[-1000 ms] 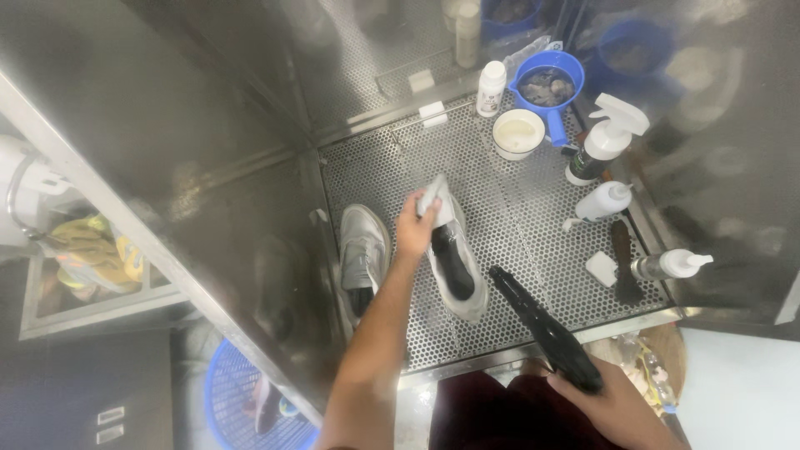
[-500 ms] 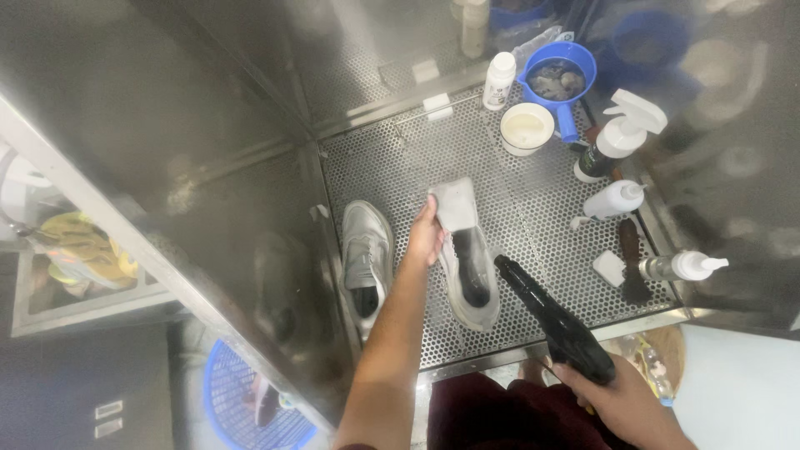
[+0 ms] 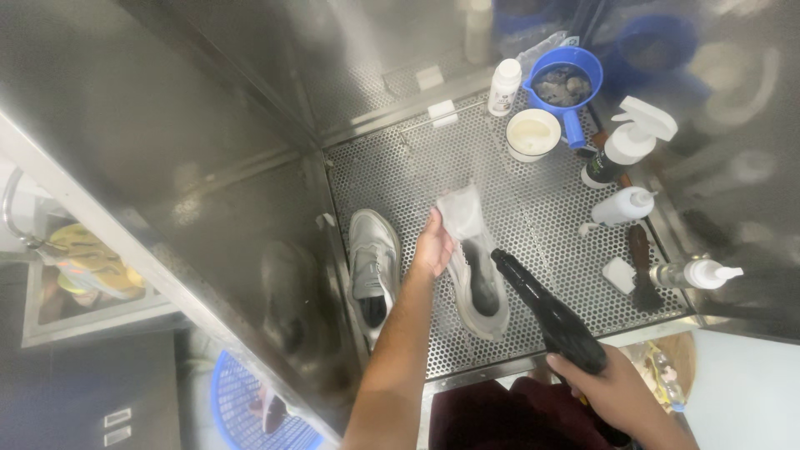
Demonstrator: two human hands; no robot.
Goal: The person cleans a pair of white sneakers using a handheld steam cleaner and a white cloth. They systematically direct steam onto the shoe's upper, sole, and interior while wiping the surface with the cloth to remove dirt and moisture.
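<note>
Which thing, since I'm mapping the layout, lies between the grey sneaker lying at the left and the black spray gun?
In the head view, the left hand and the pale sneaker it holds lie between the grey sneaker and the black spray gun.

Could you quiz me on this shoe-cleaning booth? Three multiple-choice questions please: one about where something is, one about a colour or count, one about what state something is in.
1. Where does the second shoe lie?
A. on the perforated floor, beside the metal wall
B. in a basket
C. on a shelf

2. What colour is the jug at the back?
A. red
B. blue
C. green

3. What is the left hand doing?
A. resting empty
B. gripping a brush
C. holding the pale shoe

Answers:
1 A, it lies flat by the wall.
2 B, its rim and handle are blue.
3 C, its fingers grip the shoe while the right hand aims the black spray gun.
</note>
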